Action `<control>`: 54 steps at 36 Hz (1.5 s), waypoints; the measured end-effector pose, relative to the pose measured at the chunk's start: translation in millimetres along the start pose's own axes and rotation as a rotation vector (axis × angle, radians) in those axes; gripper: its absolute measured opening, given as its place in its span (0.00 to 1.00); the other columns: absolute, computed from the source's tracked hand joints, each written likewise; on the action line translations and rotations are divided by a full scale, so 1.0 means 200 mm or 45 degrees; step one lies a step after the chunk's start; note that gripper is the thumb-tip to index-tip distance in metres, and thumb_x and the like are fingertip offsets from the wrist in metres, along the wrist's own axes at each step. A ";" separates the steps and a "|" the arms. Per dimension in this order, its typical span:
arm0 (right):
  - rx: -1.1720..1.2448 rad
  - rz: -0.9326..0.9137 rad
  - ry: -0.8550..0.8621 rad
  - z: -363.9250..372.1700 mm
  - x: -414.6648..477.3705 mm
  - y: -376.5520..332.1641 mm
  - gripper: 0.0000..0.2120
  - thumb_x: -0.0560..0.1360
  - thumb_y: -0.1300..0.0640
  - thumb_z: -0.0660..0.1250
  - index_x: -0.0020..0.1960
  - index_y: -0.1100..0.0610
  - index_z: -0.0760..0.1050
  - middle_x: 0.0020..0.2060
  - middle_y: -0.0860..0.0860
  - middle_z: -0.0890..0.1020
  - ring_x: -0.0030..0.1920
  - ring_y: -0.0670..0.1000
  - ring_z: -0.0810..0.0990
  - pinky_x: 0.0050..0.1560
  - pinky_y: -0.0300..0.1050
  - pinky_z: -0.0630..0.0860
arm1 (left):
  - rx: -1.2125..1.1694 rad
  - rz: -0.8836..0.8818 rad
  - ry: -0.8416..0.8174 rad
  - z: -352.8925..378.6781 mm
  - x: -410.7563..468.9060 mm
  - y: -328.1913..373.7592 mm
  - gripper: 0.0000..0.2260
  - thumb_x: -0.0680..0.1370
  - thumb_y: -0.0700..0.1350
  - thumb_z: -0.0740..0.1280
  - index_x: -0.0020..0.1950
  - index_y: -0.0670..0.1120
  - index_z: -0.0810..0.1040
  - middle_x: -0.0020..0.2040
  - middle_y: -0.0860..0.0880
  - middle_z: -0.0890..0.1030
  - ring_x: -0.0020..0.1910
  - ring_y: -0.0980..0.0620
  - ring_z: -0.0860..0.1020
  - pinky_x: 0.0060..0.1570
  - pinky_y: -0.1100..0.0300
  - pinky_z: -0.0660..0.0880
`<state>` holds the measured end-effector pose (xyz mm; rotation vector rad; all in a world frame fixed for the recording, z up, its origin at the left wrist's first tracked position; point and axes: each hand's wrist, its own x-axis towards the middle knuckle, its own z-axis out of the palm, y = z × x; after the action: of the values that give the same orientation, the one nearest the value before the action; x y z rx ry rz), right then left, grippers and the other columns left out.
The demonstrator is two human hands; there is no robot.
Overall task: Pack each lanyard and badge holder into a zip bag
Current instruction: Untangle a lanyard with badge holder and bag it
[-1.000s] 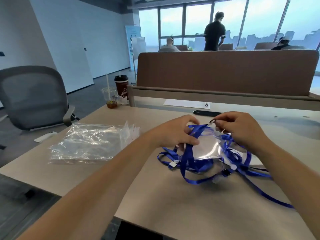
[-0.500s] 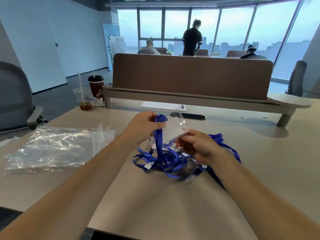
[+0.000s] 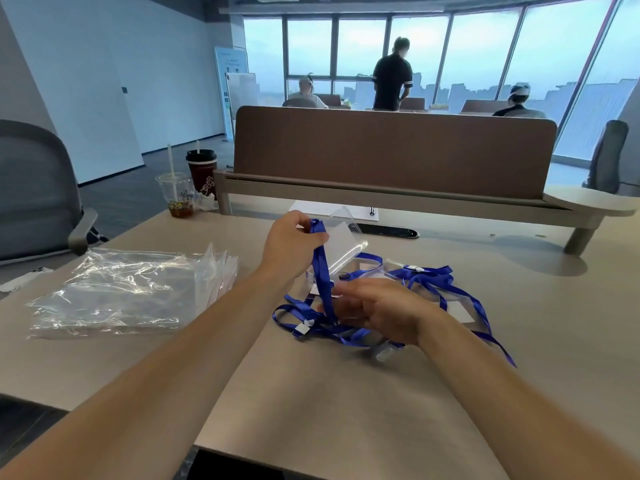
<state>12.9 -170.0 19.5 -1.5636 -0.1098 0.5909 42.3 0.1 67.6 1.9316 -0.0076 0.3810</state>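
My left hand (image 3: 294,242) pinches a blue lanyard (image 3: 320,258), holding up its clear badge holder (image 3: 346,244). My right hand (image 3: 381,311) rests on the lanyard heap (image 3: 431,274), and I cannot tell its grip. Zip bags (image 3: 121,292) lie left.

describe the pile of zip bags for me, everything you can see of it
The pile of zip bags is a loose stack of clear, glossy, crinkled plastic lying flat on the beige desk, near its left edge. At its right end several bags fan upward, showing whitish strips. Only the desk touches it.
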 end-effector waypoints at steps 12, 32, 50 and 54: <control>-0.162 -0.041 -0.017 -0.11 -0.05 -0.01 0.09 0.80 0.61 0.66 0.53 0.64 0.83 0.36 0.55 0.78 0.38 0.52 0.78 0.51 0.48 0.78 | -0.247 -0.134 -0.067 -0.07 0.02 -0.02 0.07 0.75 0.41 0.74 0.47 0.47 0.76 0.47 0.42 0.81 0.47 0.43 0.82 0.40 0.55 0.80; -0.438 -0.116 0.245 -0.17 -0.10 -0.23 0.06 0.77 0.63 0.69 0.53 0.63 0.82 0.41 0.58 0.85 0.37 0.51 0.82 0.40 0.41 0.81 | 0.541 0.164 -0.981 -0.11 -0.10 0.05 0.06 0.76 0.47 0.72 0.46 0.56 0.77 0.33 0.62 0.79 0.33 0.62 0.78 0.36 0.71 0.71; -0.778 -0.626 0.617 0.14 -0.04 -0.23 0.07 0.80 0.59 0.66 0.50 0.52 0.82 0.37 0.46 0.83 0.34 0.42 0.78 0.38 0.34 0.74 | 0.358 0.216 -0.224 -0.07 0.00 -0.11 0.14 0.77 0.41 0.69 0.63 0.49 0.81 0.59 0.52 0.81 0.55 0.53 0.77 0.55 0.62 0.71; -0.427 -0.481 0.665 0.18 -0.01 -0.18 0.07 0.80 0.59 0.65 0.46 0.56 0.82 0.34 0.53 0.83 0.32 0.47 0.76 0.38 0.44 0.76 | 0.005 -0.005 -0.061 -0.10 0.00 -0.13 0.10 0.76 0.38 0.69 0.56 0.47 0.83 0.53 0.48 0.82 0.49 0.48 0.80 0.46 0.51 0.80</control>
<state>5.6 -135.0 55.4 -1.9132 -0.1076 -0.1496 41.1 27.1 51.2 1.9437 -0.0338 0.3324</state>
